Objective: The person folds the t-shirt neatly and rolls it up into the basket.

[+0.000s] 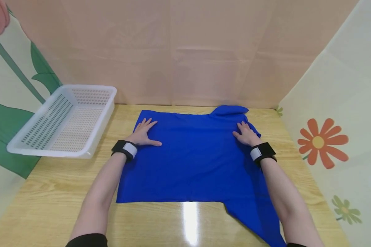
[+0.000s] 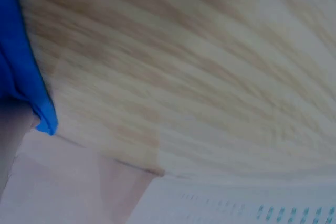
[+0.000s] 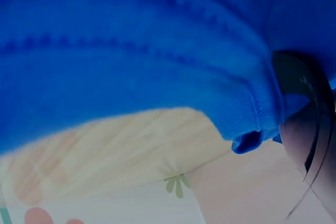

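A blue shirt (image 1: 188,157) lies spread out on the wooden table, with a sleeve-like part (image 1: 259,216) running toward the near right edge and a bunched fold (image 1: 230,109) at its far right corner. My left hand (image 1: 143,133) rests on the far left part of the cloth, fingers spread and thumb pointing inward. On the far right part, my right hand (image 1: 246,133) touches the fabric with its fingers extended. The right wrist view shows stitched seams on the blue cloth (image 3: 131,82) close up. Only a strip of the cloth (image 2: 26,72) appears in the left wrist view.
A white plastic basket (image 1: 89,144) with slotted walls stands at the far left of the table (image 1: 49,192). A pinkish-beige sheet (image 1: 173,51) hangs along the back. Flower-patterned sheets (image 1: 352,103) border both sides.
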### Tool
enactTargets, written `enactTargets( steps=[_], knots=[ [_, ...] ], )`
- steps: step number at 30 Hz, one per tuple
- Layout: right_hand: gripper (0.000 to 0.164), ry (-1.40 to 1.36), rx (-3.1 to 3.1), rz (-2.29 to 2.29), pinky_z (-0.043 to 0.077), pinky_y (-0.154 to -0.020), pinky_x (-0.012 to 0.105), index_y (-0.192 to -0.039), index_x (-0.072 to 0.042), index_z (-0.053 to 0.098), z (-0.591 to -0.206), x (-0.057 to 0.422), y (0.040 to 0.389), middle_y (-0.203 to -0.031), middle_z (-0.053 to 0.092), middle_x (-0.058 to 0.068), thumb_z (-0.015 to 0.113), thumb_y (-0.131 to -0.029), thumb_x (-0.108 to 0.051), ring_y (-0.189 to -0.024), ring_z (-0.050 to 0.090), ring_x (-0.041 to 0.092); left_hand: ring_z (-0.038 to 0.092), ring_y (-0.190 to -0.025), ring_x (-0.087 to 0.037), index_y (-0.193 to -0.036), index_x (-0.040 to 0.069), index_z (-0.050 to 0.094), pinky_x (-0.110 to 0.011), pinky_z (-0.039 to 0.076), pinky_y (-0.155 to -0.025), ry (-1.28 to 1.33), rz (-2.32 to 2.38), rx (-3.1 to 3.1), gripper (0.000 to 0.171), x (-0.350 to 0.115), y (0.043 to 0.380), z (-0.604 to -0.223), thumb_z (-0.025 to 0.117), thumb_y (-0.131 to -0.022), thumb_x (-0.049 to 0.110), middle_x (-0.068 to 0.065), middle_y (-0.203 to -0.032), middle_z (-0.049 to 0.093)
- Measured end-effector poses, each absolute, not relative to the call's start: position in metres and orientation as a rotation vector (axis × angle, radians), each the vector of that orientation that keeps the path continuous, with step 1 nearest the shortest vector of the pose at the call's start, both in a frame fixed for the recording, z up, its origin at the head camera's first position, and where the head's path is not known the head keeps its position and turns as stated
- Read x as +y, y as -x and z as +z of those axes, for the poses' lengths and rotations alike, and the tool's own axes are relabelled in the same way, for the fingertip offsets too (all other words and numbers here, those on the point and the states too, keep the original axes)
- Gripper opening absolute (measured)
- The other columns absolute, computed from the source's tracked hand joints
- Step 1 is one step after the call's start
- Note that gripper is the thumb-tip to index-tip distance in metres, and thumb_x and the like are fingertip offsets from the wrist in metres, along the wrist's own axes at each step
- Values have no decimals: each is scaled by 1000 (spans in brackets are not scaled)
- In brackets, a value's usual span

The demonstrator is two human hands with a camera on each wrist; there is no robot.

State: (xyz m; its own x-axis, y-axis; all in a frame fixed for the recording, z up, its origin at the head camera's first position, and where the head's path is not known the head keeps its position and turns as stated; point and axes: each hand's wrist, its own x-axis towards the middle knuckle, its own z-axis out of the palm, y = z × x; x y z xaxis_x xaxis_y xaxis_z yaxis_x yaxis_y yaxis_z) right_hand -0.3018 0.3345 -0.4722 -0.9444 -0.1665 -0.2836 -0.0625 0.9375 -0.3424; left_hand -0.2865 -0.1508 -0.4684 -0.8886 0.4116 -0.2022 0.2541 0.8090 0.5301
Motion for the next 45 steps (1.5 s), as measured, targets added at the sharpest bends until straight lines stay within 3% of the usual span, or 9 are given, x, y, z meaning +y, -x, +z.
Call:
enactTargets(
  steps=[4,8,11,15,19,22,26,36,45],
  knots=[
    [64,277,2938,-481,16,-122,64,-154,12,21,-468,331,293,-162,14,36,44,-106,-24,-152,12,52,18,-154,-40,-155,9,35,-58,16,-125,-613,827,2758,84,-156,273,-462,74,-90,43,-21,-162,29],
    [48,481,3109,-570,33,-115,63,-142,12,47,-461,328,278,-148,45,35,53,-102,-14,-140,41,51,50,-125,-34,-133,4,57,-52,42,-108,-746,892,2783,46,-165,252,-452,71,-94,25,-17,-130,58],
    [32,655,3185,-641,46,-101,60,-123,10,64,-459,331,262,-125,64,32,61,-96,-6,-118,60,49,58,-101,-26,-113,6,65,-43,50,-92,-849,856,2760,25,-170,235,-445,74,-91,15,-9,-106,65],
    [14,813,3204,-700,55,-78,47,-100,4,73,-456,339,236,-93,70,18,72,-87,-2,-85,67,33,58,-83,-14,-94,12,69,-32,52,-77,-933,820,2633,9,-175,209,-440,75,-88,9,1,-89,66],
    [3,772,3012,-704,49,-61,27,-89,-8,73,-447,346,204,-76,66,-1,76,-88,-8,-66,58,9,56,-72,-4,-86,14,72,-22,51,-66,-983,775,2434,8,-178,182,-438,75,-89,8,7,-81,67],
    [5,662,2816,-708,45,-56,22,-88,-13,70,-438,353,182,-71,63,-7,74,-91,-14,-61,52,1,55,-68,0,-84,15,75,-18,49,-63,-973,757,2337,7,-178,164,-433,76,-87,9,9,-79,68],
    [6,597,2606,-765,47,-52,23,-90,-10,68,-431,361,161,-71,62,-4,71,-93,-13,-58,52,2,54,-68,1,-83,16,77,-18,48,-62,-949,706,2313,7,-178,144,-425,83,-82,16,11,-76,68],
    [9,667,2426,-689,40,-55,20,-86,-13,66,-421,377,120,-72,56,-10,73,-89,-9,-63,47,-2,49,-69,0,-85,21,70,-19,42,-62,-887,538,2419,34,-184,111,-424,95,-64,31,11,-73,58],
    [17,591,2311,-757,44,-61,21,-97,-9,67,-424,393,102,-84,61,-4,70,-84,1,-73,50,1,51,-74,-5,-96,19,67,-22,43,-65,-860,560,2428,37,-198,105,-424,89,-67,11,9,-82,57]
  ],
)
